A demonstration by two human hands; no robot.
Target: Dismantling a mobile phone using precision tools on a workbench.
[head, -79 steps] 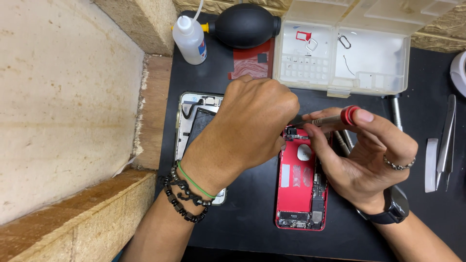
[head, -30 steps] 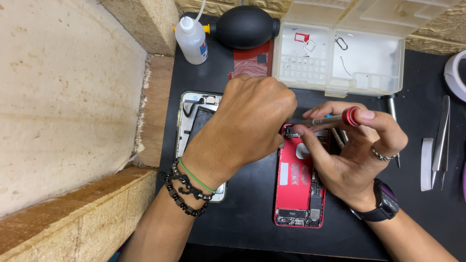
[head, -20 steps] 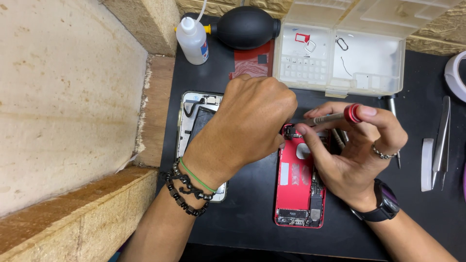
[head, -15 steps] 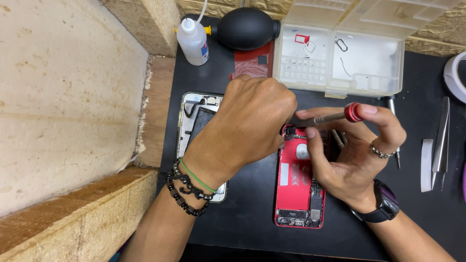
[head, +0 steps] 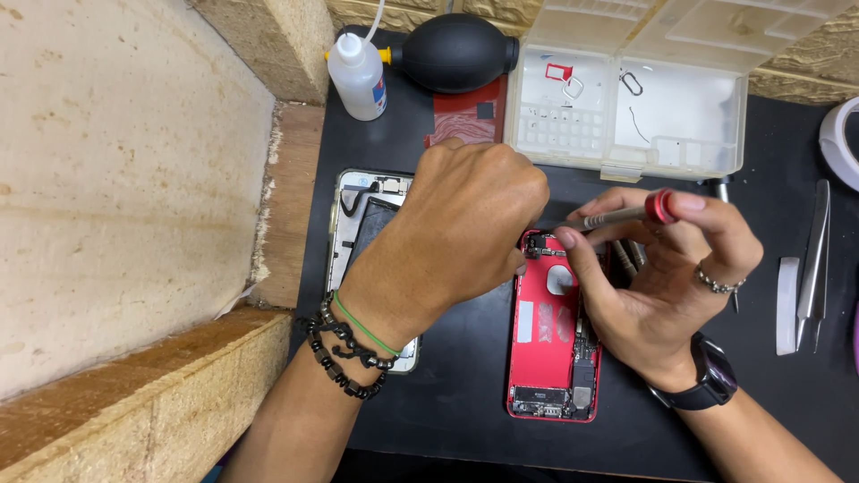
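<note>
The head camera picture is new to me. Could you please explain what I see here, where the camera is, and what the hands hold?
The camera sits on a person's head and looks down at a black mat. The right hand holds a thin screwdriver with a red cap, tip at the top of an opened red phone shell. The left hand rests at that same corner. Beside it lies a second phone part. Behind are a clear parts box, a black rubber blower and a small white bottle. Tweezers lie at right.

Black blower bulb [head: 458, 52], squeeze bottle [head: 358, 76], tweezers [head: 816, 259]
</note>
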